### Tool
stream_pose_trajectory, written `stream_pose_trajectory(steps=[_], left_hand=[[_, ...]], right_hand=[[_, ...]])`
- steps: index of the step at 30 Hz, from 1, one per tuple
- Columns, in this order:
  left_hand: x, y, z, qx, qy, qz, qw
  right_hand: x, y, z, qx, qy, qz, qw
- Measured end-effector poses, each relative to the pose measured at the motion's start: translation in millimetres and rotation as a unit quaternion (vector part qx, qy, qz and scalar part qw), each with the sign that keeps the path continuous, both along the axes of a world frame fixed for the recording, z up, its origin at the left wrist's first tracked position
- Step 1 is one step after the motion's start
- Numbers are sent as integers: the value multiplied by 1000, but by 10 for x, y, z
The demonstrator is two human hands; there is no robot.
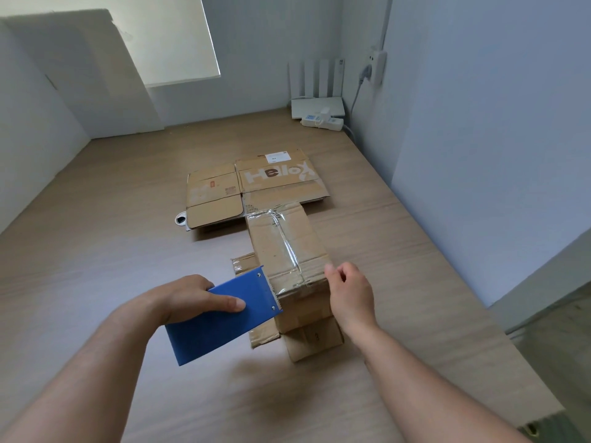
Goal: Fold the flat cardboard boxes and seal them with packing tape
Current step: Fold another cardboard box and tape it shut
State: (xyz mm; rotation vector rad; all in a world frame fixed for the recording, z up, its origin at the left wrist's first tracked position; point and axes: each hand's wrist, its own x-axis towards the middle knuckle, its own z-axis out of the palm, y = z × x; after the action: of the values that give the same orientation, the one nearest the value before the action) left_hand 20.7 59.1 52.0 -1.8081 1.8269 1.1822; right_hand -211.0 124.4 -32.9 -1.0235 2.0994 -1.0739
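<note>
A folded brown cardboard box [287, 247] stands on the wooden table [112, 251], with clear packing tape along its top seam and down its near end. My left hand [188, 298] grips a blue tape dispenser [224, 314], whose toothed edge lies against the box's near left corner. My right hand [350, 292] rests against the box's near right corner with loosely curled fingers, holding nothing. Two flat cardboard boxes lie behind it: a plain one [212, 199] on the left and one printed "Hello" [281, 180] on the right.
More flat cardboard [315, 343] pokes out under the near end of the box. A white router [316, 103] and a power strip [321, 121] sit in the far right corner by the wall. A cable hole [181, 219] lies beside the flat boxes.
</note>
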Motion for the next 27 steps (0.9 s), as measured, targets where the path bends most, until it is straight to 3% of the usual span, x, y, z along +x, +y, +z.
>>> stream_pose_trajectory(steps=[7,18,27], left_hand=[[354,46,202,55,138,37,988],[452,148,288,97,154,44,982],[257,123,73,-4,-25,52,998]], right_hand=[[-100,-54,55,-7,-35,2,999],[-49,-64,69,-3,-20,12,1000],[-27,-44,96,3,15,23,1000]])
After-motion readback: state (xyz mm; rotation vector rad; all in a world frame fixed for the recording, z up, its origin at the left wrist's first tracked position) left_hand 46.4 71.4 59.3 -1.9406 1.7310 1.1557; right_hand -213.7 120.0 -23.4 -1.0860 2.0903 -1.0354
